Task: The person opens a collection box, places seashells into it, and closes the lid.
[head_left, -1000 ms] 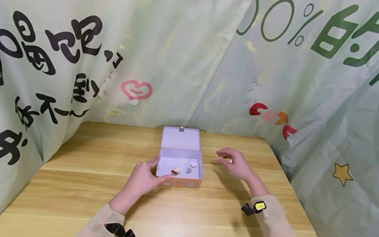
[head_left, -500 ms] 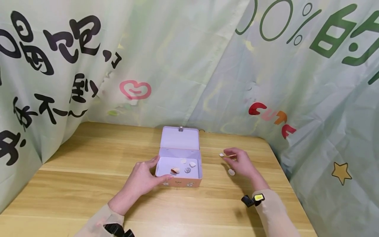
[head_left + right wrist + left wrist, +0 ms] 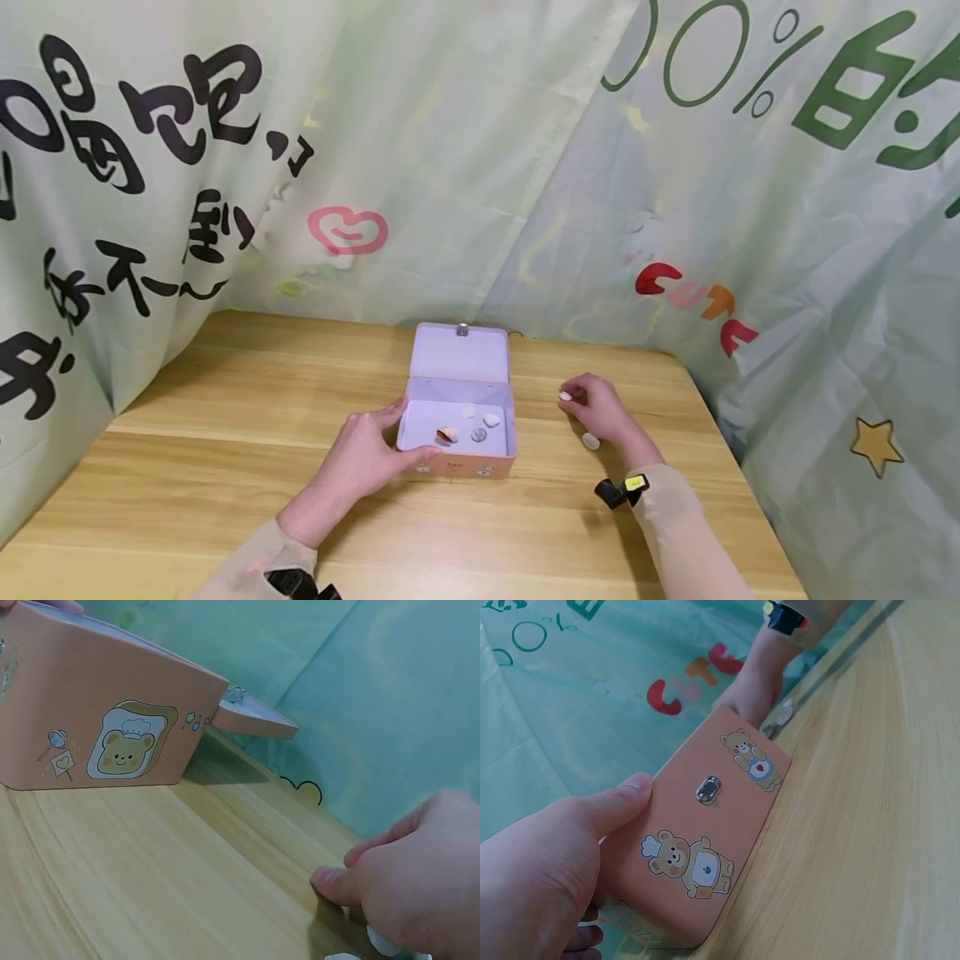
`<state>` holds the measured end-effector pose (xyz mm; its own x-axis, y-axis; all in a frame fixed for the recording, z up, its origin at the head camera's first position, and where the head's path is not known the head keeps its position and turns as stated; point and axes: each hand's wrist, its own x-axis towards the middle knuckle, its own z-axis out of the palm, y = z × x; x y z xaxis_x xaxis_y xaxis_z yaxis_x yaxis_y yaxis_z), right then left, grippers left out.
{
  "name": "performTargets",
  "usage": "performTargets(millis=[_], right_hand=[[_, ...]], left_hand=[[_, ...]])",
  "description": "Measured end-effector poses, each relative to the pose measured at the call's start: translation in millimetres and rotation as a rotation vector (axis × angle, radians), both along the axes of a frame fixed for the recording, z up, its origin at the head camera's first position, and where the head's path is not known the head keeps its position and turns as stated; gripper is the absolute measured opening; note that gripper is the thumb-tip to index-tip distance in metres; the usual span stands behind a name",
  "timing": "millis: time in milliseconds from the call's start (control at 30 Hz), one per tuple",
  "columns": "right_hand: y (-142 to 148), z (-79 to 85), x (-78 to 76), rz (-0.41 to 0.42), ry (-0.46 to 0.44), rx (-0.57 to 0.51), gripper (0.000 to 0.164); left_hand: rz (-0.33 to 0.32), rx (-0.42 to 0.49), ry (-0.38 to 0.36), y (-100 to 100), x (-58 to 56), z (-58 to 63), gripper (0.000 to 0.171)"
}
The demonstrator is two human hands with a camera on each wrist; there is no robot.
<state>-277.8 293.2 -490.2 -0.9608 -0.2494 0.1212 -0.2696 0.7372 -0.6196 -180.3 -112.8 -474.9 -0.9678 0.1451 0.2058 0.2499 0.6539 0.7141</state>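
Observation:
An open tin box (image 3: 480, 467) stands mid-table, peach outside with bear pictures and lilac inside. My left hand (image 3: 360, 454) grips its left side, thumb over the front rim and fingers along the side wall. Inside lie a brown-and-white seashell (image 3: 447, 434), a silvery coin-like disc (image 3: 478, 435), a white shell (image 3: 491, 420) and a pale round piece (image 3: 468, 411). To the right of the box, my right hand (image 3: 603, 410) pinches a small white shell (image 3: 565, 396) low at the tabletop. The right wrist view hides that shell behind the thumb.
Another whitish oval piece (image 3: 591, 441) lies on the table just below the right hand. The raised lid (image 3: 460, 354) stands at the back of the box. A printed curtain (image 3: 450, 167) hangs behind the wooden table (image 3: 247, 400).
My right hand uncovers the oval piece, moves off to the right, then comes back left and its fingertips close on the small white shell. The left hand stays on the box.

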Motion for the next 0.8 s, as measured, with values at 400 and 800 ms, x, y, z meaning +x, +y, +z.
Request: performTargets(millis=[400, 800], right_hand=[[-2, 0.1, -1.8, 0.013, -0.033, 0.048, 0.008], [-20, 26.8, 1.5, 0.058, 0.0, -0.015, 0.017]], left_hand=[[-0.003, -0.007, 0.011, 1, 0.5, -0.7, 0.113], [0.003, 0.005, 0.007, 0, -0.4, 0.6, 0.113]])
